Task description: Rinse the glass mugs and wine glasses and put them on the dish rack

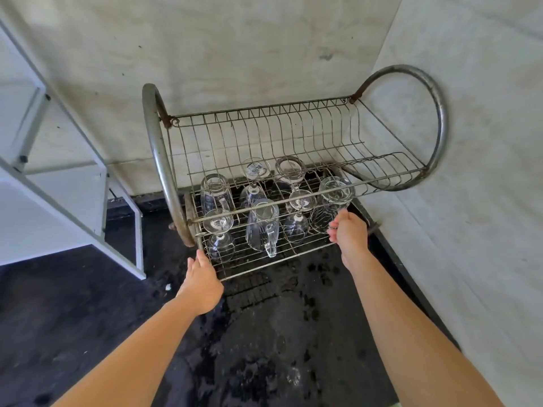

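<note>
A two-tier wire dish rack (pixel 160 160) stands in the corner on a dark wet counter. Its lower shelf (pixel 258 267) holds upturned glassware. One glass mug (pixel 215 191) is at the back left, another mug (pixel 262 226) with its handle forward is in the middle, and a third mug (pixel 335 191) is at the right. Wine glasses stand upside down at the front left (pixel 219 229), the back (pixel 255 174) and the centre right (pixel 296 201). My left hand (pixel 202 279) grips the shelf's front left corner. My right hand (pixel 348 233) has its fingers curled on the shelf's right edge.
The rack's upper plate tier (pixel 264 133) holds nothing. Pale walls (pixel 470 171) close in behind and to the right. A white metal frame (pixel 100 183) stands at the left. The black counter (pixel 279 333) in front is splashed with water.
</note>
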`<state>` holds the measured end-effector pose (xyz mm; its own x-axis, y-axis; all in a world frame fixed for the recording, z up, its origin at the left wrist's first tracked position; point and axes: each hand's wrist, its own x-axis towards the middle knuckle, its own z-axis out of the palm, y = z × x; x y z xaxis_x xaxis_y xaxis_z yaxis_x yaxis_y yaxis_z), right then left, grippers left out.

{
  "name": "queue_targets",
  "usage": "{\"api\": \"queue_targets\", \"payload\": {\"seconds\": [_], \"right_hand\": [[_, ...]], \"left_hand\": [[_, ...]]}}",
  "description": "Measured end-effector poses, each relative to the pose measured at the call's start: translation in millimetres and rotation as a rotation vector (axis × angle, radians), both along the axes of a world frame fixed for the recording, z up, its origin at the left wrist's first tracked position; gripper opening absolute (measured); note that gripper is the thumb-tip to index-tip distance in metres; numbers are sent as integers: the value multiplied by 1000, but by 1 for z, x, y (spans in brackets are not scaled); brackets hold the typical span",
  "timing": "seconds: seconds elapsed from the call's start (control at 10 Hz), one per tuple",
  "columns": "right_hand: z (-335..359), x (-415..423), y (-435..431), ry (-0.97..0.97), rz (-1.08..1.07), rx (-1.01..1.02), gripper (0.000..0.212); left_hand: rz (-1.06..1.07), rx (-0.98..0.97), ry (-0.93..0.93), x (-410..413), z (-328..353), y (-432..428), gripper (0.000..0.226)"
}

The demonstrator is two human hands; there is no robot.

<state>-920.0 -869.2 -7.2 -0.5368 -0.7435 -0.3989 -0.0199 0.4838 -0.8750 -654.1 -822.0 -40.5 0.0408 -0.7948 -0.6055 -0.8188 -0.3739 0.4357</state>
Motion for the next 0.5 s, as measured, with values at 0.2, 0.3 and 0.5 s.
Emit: {"api": "queue_targets", "payload": {"seconds": [0.2,0.3,0.5], "right_hand": [[6,0,7,152,27,45,45],[11,-2,10,227,1,68,53],[26,-11,31,148,-72,51,26]], "left_hand": [[-19,15,-1,-2,12,3,79],[-59,26,-42,2,11,3,99],[-95,10,-93,0,11,6,113]]}}
